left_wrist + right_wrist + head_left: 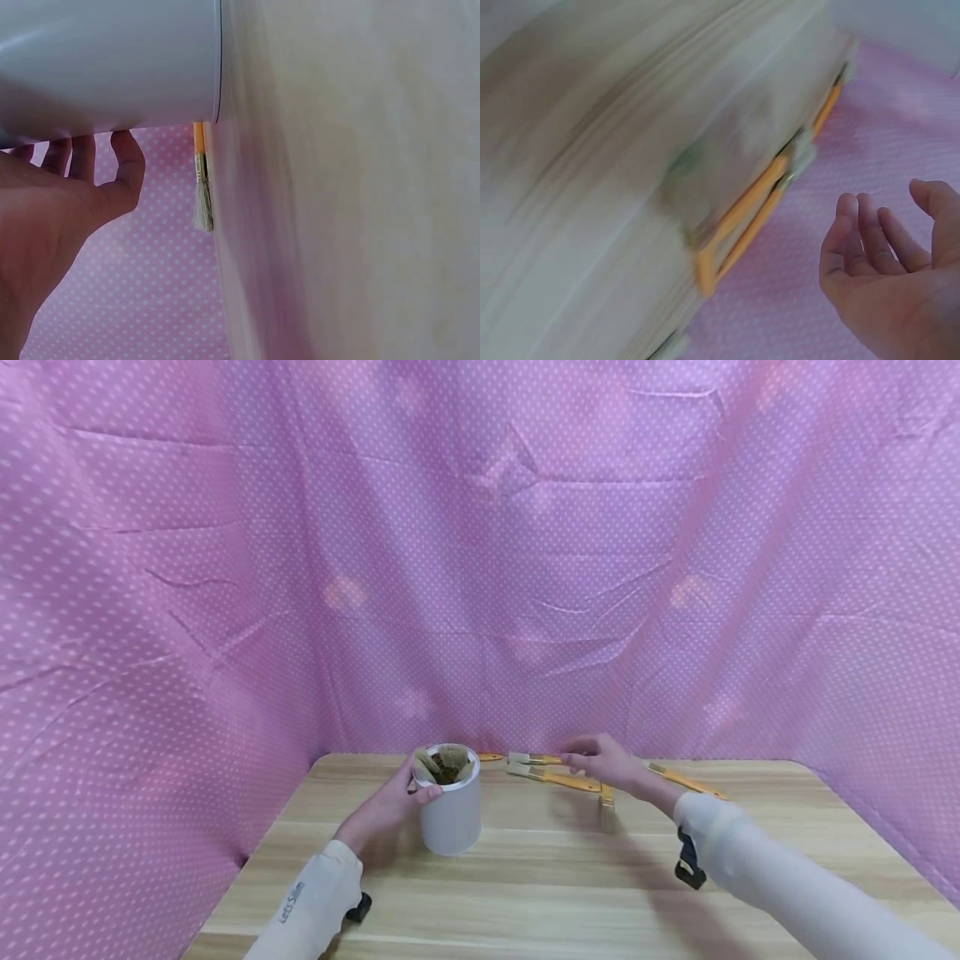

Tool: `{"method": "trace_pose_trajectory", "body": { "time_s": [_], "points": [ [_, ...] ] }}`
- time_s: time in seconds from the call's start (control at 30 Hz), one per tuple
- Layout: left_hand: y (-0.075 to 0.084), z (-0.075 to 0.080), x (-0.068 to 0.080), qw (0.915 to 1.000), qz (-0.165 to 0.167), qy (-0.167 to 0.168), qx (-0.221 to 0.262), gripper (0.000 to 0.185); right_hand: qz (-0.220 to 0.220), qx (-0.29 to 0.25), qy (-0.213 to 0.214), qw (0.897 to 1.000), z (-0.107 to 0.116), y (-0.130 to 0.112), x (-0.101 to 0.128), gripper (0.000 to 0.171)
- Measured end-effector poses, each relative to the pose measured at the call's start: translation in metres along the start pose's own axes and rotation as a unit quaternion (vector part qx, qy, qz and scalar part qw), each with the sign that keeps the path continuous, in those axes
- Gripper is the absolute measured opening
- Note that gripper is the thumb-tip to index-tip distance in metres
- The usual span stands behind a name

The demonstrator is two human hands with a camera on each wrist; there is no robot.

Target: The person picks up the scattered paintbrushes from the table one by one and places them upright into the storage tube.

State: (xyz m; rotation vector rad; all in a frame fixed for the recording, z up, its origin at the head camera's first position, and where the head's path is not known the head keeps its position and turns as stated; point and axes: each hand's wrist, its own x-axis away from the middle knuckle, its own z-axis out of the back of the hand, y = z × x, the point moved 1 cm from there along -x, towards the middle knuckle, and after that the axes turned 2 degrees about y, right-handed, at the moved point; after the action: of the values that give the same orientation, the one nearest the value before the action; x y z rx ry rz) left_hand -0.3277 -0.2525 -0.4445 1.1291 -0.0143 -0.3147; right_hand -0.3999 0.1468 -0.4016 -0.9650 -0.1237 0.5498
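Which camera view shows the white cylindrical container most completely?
The head view: the white container stands whole, left hand gripping it. The left wrist view shows only its side wall; the blurred right wrist view does not show it.

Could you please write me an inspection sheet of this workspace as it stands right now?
Surface: light wooden table, grain running crosswise.
Job's things: white cylindrical can standing upright with brush heads showing at its mouth; several orange-handled paintbrushes lying flat near the table's far edge.
Clutter: nothing seen.
Grippers: left hand grips the can's side; right hand hovers over the loose brushes, fingers relaxed, holding nothing.
Cables: nothing seen; black wrist-mounted devices on both arms.
Surroundings: pink white-dotted cloth hung behind and on both sides.
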Motion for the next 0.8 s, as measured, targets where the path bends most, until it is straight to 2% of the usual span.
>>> {"method": "trace_pose_trajectory", "body": {
  "time_s": [0.33,0.53,0.8],
  "points": [
    [0.001,0.000,0.000,0.9997,-0.001,-0.008,0.024,0.067,0.038,0.106,0.043,0.993,0.034,0.037,0.021,0.032],
    [0.000,0.001,0.000,0.9995,-0.016,-0.010,0.026,0.066,0.020,0.162,0.070,0.984,0.060,0.066,0.030,0.031],
    [0.001,0.001,0.000,0.9998,-0.017,-0.011,0.004,0.070,-0.003,0.200,0.100,0.975,0.089,0.100,0.054,0.025]
  ]
}}
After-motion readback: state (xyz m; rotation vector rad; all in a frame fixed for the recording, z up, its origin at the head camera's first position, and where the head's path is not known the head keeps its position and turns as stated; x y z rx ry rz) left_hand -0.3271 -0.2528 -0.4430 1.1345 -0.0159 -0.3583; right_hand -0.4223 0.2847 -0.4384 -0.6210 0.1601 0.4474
